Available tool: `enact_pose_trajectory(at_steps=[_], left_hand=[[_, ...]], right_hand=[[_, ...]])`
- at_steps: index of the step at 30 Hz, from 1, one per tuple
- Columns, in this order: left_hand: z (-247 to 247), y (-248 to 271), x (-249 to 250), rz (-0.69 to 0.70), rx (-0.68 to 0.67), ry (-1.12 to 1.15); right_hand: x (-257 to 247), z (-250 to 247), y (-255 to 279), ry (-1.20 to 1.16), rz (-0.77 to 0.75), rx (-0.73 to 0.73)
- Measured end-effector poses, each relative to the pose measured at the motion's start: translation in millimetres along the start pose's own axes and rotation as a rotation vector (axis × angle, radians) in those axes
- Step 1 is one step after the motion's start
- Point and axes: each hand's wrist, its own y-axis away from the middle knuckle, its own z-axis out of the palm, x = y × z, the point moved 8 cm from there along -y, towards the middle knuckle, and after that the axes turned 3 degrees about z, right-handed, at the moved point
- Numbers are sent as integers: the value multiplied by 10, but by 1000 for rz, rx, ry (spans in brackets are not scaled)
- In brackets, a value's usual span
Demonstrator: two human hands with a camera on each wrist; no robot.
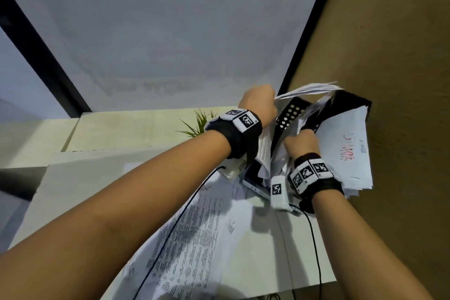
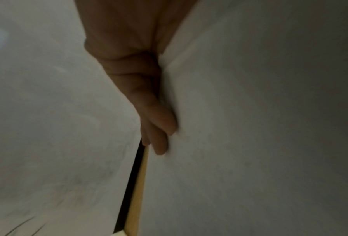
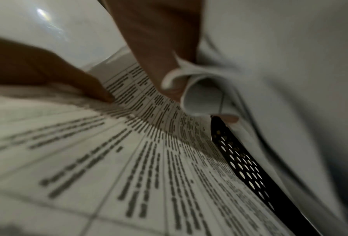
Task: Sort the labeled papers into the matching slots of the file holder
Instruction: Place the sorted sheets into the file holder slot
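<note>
- My left hand pinches the paper sheet by its near edge, above the file holder.
- My right hand grips crumpled papers in a slot, wall close beside it.
- Loose pages lie on the counter below my wrists.

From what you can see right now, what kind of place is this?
Probably an office or a home study corner. A black perforated file holder stuffed with papers stands on a pale desk against a tan wall, printed sheets lie on the desk, and a small green plant sits behind.
</note>
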Motion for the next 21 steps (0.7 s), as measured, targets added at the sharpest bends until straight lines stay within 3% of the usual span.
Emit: enact_pose_trajectory(at_steps=[7,11,16,21], left_hand=[[111,-61,336,42,-16,-21],[549,-18,153,-50,-156,77],[1105,151,-241,-224,-346,100],[1138,121,-421,-258,-280,183]], right_hand=[[-4,-9,2,20,-4,21],[-20,25,-7,34,-18,5],[113,302,62,140,-1,-153],[32,316,61,62,-44,-103]])
